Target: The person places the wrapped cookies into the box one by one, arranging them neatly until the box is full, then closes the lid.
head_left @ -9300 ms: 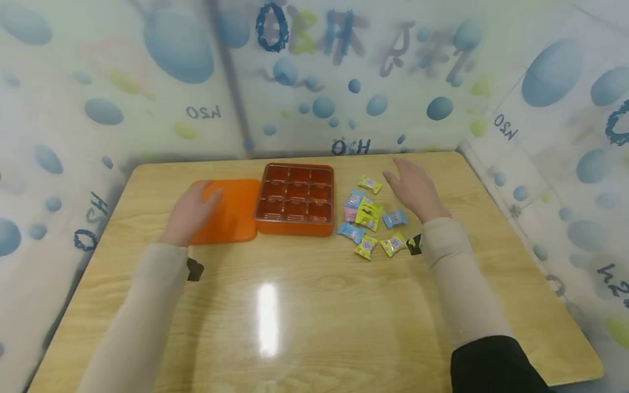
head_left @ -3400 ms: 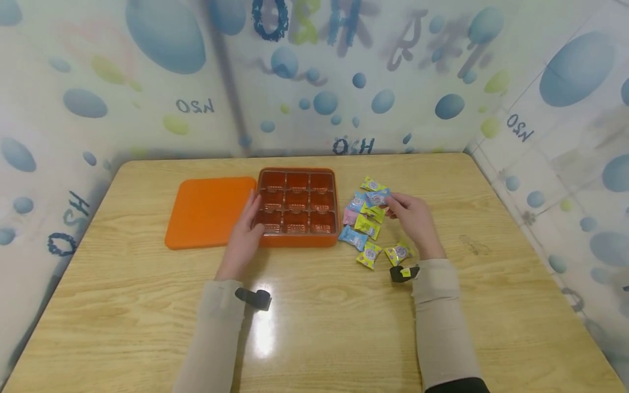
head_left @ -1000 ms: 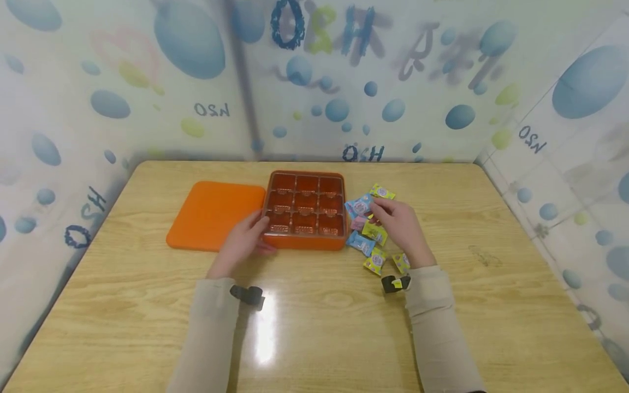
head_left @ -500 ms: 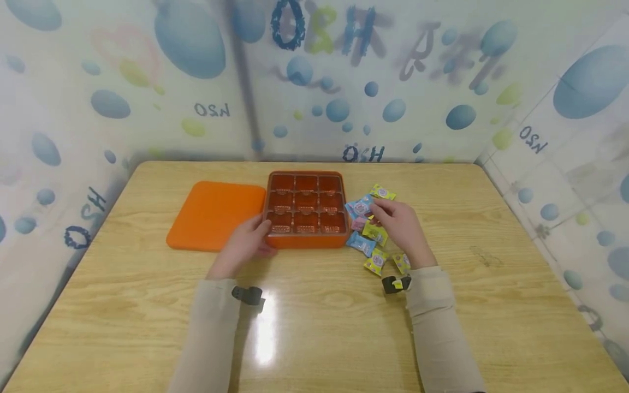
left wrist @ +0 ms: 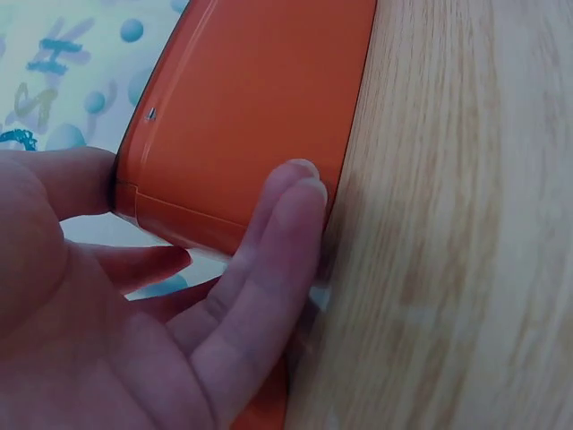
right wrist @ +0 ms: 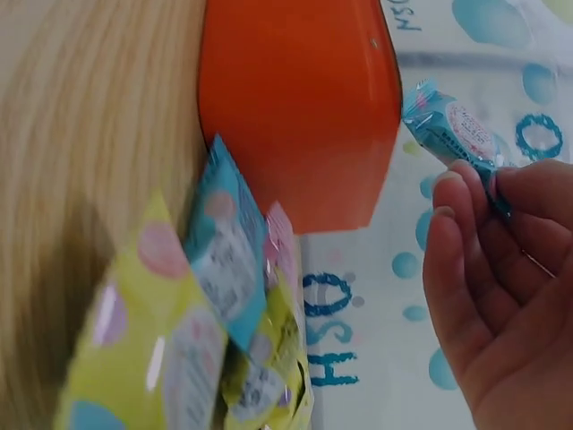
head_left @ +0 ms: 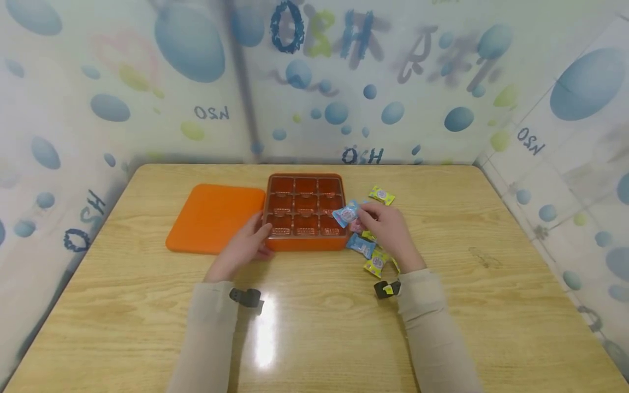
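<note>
Orange plastic catches my eye first: a square box (head_left: 304, 244) on the wooden table (head_left: 314, 333), divided into nine compartments by a clear insert (head_left: 306, 217). The person's left hand (head_left: 244, 240) grips its near left corner, thumb at the top edge, fingers bent round the side. The right hand (head_left: 389, 226) pinches a blue packet (head_left: 345, 214) between thumb and fingers, raised at the box's right edge so that it partly covers the compartments there from where the head camera looks.

Just below that hand, right of the box, more wrapped packets lie in a loose group: a blue one (head_left: 361, 245), a pink one (head_left: 357, 225) mostly hidden, a yellow one (head_left: 376, 264) nearest the person. Another yellow packet (head_left: 381, 195) lies farther back, apart from the others. A flat orange lid (head_left: 216, 218) lies just left of the box. Dark bands (head_left: 245, 297) circle both wrists.
</note>
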`<action>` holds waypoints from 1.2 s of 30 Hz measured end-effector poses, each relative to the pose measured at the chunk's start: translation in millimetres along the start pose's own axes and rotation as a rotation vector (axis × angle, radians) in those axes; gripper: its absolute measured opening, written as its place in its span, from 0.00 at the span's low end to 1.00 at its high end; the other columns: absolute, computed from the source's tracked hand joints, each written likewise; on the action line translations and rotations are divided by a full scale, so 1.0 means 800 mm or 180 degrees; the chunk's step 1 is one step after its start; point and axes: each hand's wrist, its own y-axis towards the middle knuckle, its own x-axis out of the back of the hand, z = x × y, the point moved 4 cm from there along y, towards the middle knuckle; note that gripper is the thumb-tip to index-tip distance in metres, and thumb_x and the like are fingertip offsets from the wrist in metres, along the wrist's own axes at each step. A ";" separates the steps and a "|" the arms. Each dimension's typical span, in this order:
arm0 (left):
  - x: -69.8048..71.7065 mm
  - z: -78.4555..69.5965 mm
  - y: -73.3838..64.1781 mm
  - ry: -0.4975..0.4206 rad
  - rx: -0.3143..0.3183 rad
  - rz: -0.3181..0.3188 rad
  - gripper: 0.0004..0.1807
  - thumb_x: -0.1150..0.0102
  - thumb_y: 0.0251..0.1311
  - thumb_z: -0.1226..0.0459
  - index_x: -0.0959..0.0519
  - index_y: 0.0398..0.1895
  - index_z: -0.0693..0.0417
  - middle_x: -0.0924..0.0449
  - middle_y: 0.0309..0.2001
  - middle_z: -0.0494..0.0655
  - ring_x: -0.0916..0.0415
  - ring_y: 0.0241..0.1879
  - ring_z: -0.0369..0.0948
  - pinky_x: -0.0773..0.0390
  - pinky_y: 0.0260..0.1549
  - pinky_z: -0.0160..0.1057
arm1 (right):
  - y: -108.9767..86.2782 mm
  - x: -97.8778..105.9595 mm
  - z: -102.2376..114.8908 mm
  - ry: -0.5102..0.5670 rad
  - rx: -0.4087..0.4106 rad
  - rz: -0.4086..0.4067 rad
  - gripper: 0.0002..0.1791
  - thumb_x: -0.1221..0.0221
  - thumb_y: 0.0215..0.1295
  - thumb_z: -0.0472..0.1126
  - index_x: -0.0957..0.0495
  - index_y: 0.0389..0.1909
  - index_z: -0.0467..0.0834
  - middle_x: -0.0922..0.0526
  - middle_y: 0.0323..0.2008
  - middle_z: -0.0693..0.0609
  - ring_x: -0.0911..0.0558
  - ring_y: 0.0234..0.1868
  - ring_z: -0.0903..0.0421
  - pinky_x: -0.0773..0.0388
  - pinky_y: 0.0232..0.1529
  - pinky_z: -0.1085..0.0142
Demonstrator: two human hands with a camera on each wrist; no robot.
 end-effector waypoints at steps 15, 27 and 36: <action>-0.002 0.002 0.002 0.0083 0.0020 0.0025 0.34 0.60 0.66 0.57 0.63 0.69 0.31 0.37 0.57 0.51 0.24 0.31 0.51 0.22 0.31 0.45 | 0.000 -0.023 0.011 -0.0039 0.0112 0.0013 0.17 0.49 0.63 0.53 0.21 0.43 0.49 0.19 0.29 0.56 0.23 0.26 0.63 0.25 0.30 0.65; 0.006 -0.002 0.008 0.0402 -0.0305 -0.0378 0.31 0.55 0.61 0.61 0.49 0.67 0.46 0.35 0.55 0.49 0.28 0.27 0.51 0.24 0.25 0.45 | 0.003 -0.032 0.012 -0.0165 0.0083 0.0113 0.13 0.47 0.62 0.51 0.20 0.40 0.50 0.21 0.38 0.57 0.23 0.37 0.61 0.25 0.39 0.64; 0.009 -0.003 0.009 0.0268 -0.0483 -0.0341 0.35 0.49 0.59 0.64 0.51 0.68 0.52 0.36 0.56 0.55 0.29 0.44 0.50 0.23 0.33 0.46 | 0.002 -0.036 0.008 -0.0366 0.0201 0.0213 0.13 0.48 0.62 0.51 0.19 0.37 0.49 0.23 0.36 0.57 0.25 0.36 0.60 0.27 0.37 0.63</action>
